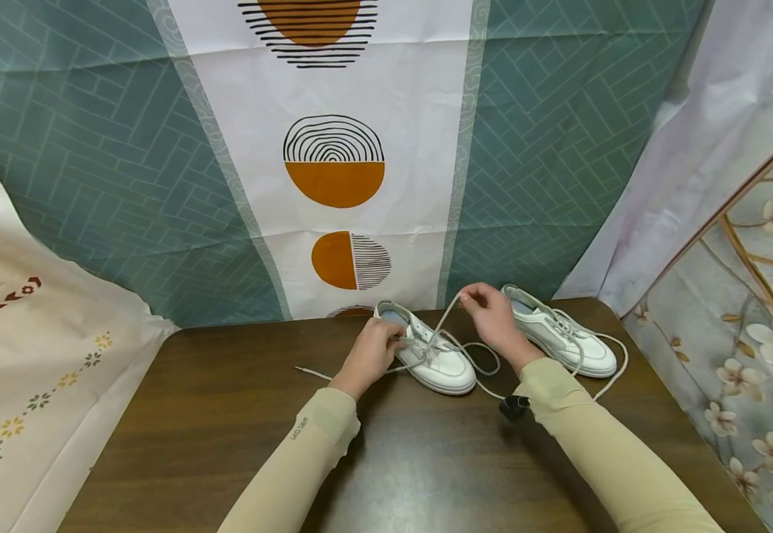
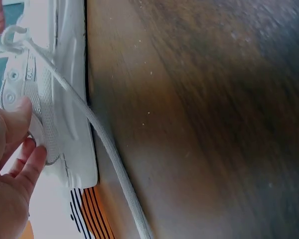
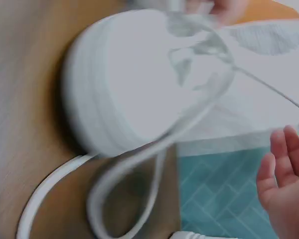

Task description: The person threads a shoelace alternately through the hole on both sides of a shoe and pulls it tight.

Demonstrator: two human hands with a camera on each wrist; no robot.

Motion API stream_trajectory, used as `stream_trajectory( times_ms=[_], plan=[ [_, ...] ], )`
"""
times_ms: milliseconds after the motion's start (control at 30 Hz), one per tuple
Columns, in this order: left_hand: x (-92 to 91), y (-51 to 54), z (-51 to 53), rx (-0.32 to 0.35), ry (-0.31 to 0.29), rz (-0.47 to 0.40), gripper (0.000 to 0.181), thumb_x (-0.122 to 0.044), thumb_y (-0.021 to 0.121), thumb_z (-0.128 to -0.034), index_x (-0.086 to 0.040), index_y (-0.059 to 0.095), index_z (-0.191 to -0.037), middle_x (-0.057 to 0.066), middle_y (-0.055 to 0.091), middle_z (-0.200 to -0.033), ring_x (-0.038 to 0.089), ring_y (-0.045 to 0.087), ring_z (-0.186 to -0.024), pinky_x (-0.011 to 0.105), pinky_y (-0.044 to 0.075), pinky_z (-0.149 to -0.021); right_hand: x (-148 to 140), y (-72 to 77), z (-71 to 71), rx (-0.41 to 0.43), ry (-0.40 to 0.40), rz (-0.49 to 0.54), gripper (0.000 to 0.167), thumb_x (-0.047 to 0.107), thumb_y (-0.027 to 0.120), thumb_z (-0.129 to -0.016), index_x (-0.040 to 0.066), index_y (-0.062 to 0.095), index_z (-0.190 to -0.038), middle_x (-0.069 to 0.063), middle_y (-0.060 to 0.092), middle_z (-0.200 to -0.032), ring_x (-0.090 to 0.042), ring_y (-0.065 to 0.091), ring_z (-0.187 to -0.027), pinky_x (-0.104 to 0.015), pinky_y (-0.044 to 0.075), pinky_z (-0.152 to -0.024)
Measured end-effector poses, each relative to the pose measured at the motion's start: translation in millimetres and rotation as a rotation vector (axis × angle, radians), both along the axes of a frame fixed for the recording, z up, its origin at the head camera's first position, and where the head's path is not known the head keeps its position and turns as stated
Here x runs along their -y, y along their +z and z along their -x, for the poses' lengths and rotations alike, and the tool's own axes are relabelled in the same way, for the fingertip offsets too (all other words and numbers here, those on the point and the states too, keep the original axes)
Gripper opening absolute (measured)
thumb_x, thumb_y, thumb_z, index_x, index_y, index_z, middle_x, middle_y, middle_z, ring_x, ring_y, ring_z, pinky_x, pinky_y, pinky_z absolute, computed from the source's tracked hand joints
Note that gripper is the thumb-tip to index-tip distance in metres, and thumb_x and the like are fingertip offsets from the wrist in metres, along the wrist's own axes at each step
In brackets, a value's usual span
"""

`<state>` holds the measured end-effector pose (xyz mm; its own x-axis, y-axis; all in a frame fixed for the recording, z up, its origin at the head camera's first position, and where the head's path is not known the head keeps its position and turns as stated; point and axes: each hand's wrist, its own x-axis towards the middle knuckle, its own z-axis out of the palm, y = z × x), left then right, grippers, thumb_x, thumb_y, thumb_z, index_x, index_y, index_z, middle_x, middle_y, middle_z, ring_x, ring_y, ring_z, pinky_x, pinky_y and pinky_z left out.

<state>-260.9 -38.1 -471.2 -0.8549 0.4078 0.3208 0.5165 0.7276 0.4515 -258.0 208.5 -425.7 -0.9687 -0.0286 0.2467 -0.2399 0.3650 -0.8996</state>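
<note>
A white lace-up shoe (image 1: pixel 452 368) stands on the brown table, its toe angled toward the right front. My left hand (image 1: pixel 368 354) pinches the upper near the shoe's opening; in the left wrist view the thumb and fingers (image 2: pixel 36 162) grip its edge beside the eyelets. Above and right of the shoe, my right hand (image 1: pixel 495 320) pinches a pale shoelace (image 1: pixel 449 309), drawn up from the eyelets. That lace runs taut to the fingers at the right edge of the right wrist view. Another lace length (image 2: pixel 102 132) trails away from the shoe across the table.
A second white shoe (image 1: pixel 601 361) with loose laces stands at the right, close behind my right forearm. Lace loops (image 3: pixel 97 199) lie beside the first shoe's toe. A patterned curtain (image 1: pixel 533 148) hangs behind the table's (image 1: pixel 240 414) back edge.
</note>
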Motion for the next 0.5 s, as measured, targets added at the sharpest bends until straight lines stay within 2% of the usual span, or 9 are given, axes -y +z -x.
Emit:
stream_trajectory(
  times_ms=[67,133,200,233,267,300,367,433,500],
  plan=[
    [0.3,-0.1,0.4,0.009,0.000,-0.001,0.007,-0.015,0.069,-0.0839,-0.019,0.069,-0.089,-0.008,0.065,-0.086,0.014,0.051,-0.090,0.023,0.048,-0.069,-6.4,11.8,2.1,0.057,0.053,0.269,0.021,0.023,0.044,-0.100,0.005,0.052,-0.105,-0.009,0.066,-0.104,-0.013,0.062,-0.094,-0.032,0.048,-0.084],
    [0.6,0.1,0.4,0.017,0.002,0.000,0.007,-0.015,0.069,-0.0841,-0.019,0.070,-0.090,-0.008,0.065,-0.086,0.013,0.051,-0.090,0.022,0.048,-0.069,-11.7,22.5,2.6,0.124,0.129,0.524,0.018,0.023,0.037,-0.101,0.007,0.046,-0.105,-0.007,0.065,-0.100,-0.014,0.064,-0.092,-0.031,0.050,-0.086],
    [1.0,0.4,0.2,0.017,0.001,0.002,0.006,-0.016,0.069,-0.0843,-0.019,0.070,-0.090,-0.008,0.065,-0.086,0.013,0.050,-0.090,0.022,0.048,-0.069,-16.5,30.1,2.2,0.175,0.199,0.651,0.016,0.024,0.034,-0.102,0.010,0.042,-0.104,-0.003,0.059,-0.088,-0.012,0.061,-0.078,-0.028,0.050,-0.077],
    [1.3,0.6,0.0,0.013,0.000,0.004,0.007,-0.017,0.069,-0.0842,-0.019,0.070,-0.090,-0.008,0.065,-0.086,0.012,0.051,-0.089,0.022,0.048,-0.069,-18.4,32.2,2.0,0.183,0.213,0.641,0.016,0.025,0.035,-0.102,0.011,0.042,-0.103,-0.002,0.054,-0.081,-0.011,0.056,-0.069,-0.026,0.049,-0.071],
    [1.7,1.0,-0.3,0.008,-0.002,0.005,0.007,-0.017,0.069,-0.0842,-0.019,0.071,-0.091,-0.008,0.065,-0.086,0.012,0.051,-0.089,0.022,0.048,-0.069,-20.1,33.3,1.4,0.162,0.217,0.556,0.016,0.026,0.038,-0.101,0.011,0.044,-0.103,-0.001,0.050,-0.078,-0.011,0.051,-0.065,-0.025,0.047,-0.066],
    [2.3,1.7,-0.4,-0.002,-0.006,0.007,0.008,-0.018,0.070,-0.0839,-0.019,0.071,-0.092,-0.007,0.065,-0.087,0.012,0.052,-0.089,0.022,0.048,-0.069,-21.5,33.3,0.5,0.135,0.211,0.406,0.019,0.030,0.040,-0.101,0.013,0.047,-0.104,-0.001,0.048,-0.076,-0.011,0.047,-0.062,-0.025,0.044,-0.062],
    [3.4,3.1,-0.7,-0.026,-0.009,0.012,0.011,-0.020,0.070,-0.0832,-0.019,0.072,-0.094,-0.007,0.067,-0.088,0.012,0.054,-0.089,0.022,0.049,-0.070,-24.2,30.3,-0.6,0.051,0.188,-0.037,0.027,0.041,0.044,-0.097,0.019,0.052,-0.110,0.002,0.051,-0.080,-0.010,0.044,-0.065,-0.027,0.038,-0.061],
    [4.4,4.5,-0.6,-0.053,-0.010,0.023,0.014,-0.021,0.071,-0.0822,-0.019,0.073,-0.096,-0.006,0.068,-0.090,0.012,0.057,-0.088,0.023,0.050,-0.071,-26.6,25.4,-2.4,-0.050,0.142,-0.508,0.038,0.054,0.049,-0.091,0.026,0.057,-0.117,0.005,0.059,-0.088,-0.011,0.049,-0.074,-0.030,0.040,-0.067],
    [5.0,6.0,-0.3,-0.076,-0.013,0.035,0.016,-0.022,0.071,-0.0815,-0.018,0.074,-0.096,-0.005,0.069,-0.090,0.012,0.059,-0.087,0.023,0.051,-0.072,-29.7,20.9,-4.3,-0.124,0.145,-0.833,0.044,0.061,0.053,-0.085,0.033,0.059,-0.119,0.010,0.063,-0.096,-0.013,0.050,-0.081,-0.034,0.040,-0.074]
  ],
)
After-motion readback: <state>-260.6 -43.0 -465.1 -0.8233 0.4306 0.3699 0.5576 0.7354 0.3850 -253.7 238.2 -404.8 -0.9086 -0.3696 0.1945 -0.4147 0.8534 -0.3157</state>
